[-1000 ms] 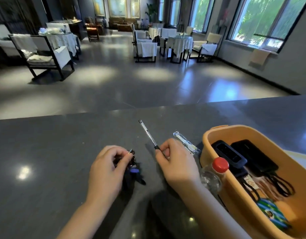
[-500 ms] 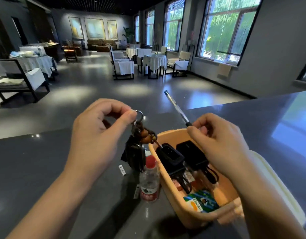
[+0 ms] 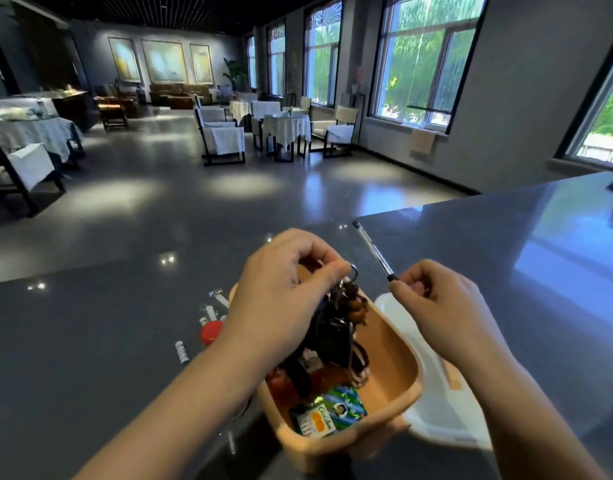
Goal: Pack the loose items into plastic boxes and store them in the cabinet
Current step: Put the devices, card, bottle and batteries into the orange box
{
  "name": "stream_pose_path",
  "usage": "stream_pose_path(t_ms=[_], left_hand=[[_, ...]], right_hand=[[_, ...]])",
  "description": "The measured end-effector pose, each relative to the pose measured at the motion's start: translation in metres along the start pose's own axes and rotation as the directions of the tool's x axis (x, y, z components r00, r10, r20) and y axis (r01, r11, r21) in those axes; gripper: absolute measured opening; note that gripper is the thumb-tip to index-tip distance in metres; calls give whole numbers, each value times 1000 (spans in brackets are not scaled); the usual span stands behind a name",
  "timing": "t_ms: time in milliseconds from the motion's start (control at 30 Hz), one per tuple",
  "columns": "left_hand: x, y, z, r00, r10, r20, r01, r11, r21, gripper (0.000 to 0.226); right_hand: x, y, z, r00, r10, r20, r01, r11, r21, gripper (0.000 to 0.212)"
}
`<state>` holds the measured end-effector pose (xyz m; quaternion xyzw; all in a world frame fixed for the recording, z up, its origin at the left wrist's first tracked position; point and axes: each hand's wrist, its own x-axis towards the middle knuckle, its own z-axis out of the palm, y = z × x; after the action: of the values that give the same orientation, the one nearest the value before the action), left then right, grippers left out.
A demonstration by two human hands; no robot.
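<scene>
An orange plastic box (image 3: 391, 386) is set on the dark grey counter (image 3: 90, 341), near its front edge. A bunch of keys (image 3: 336, 323) is held over the open box by its metal ring, which is pinched between the thumb and forefinger of the left hand (image 3: 281, 299); the dark fobs and a brown beaded charm are seen hanging down into the box. A pen (image 3: 374, 251) is gripped at its lower end by the curled fingers of the right hand (image 3: 447, 310), just beside the box's right rim, with the capped end pointed up and away. Inside the box, dark corded items and a green-and-blue printed packet (image 3: 332, 410) are seen lying. A white lid (image 3: 443, 407) is laid flat against the box's right side. To the left of the box, a red bottle cap (image 3: 211, 332) is partly hidden by the left wrist, and small wrapped sachets (image 3: 182, 351) are scattered nearby on the counter.
</scene>
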<state>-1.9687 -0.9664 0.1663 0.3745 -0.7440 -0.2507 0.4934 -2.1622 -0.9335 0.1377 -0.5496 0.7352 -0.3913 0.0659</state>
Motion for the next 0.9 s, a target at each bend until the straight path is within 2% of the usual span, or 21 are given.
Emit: stream_pose_path(t_ms=[167, 300, 400, 500, 567, 667, 900], left_hand=[[-22, -26, 21, 988, -123, 96, 119, 992, 47, 11], [-42, -49, 21, 961, -232, 148, 198, 956, 215, 11], [-52, -60, 22, 956, -227, 184, 104, 852, 513, 13], [-57, -71, 21, 964, -198, 179, 40, 770, 637, 12], [-57, -77, 20, 966, -185, 181, 7, 718, 696, 14], [-57, -80, 20, 971, -186, 150, 31, 721, 692, 16], [-73, -88, 37, 977, -139, 164, 23, 827, 562, 19]], right_hand=[[4, 17, 2, 1000, 0, 28, 1, 1000, -12, 11], [2, 23, 13, 991, 25, 135, -11, 995, -101, 11], [3, 29, 29, 986, 41, 162, -21, 992, -122, 12], [6, 33, 46, 972, 81, 222, -66, 995, -74, 12], [10, 34, 55, 968, 92, 235, -69, 992, -104, 12], [19, 31, 66, 971, 105, 215, -61, 977, -203, 15], [48, 31, 91, 970, 82, 227, 18, 914, -406, 28]])
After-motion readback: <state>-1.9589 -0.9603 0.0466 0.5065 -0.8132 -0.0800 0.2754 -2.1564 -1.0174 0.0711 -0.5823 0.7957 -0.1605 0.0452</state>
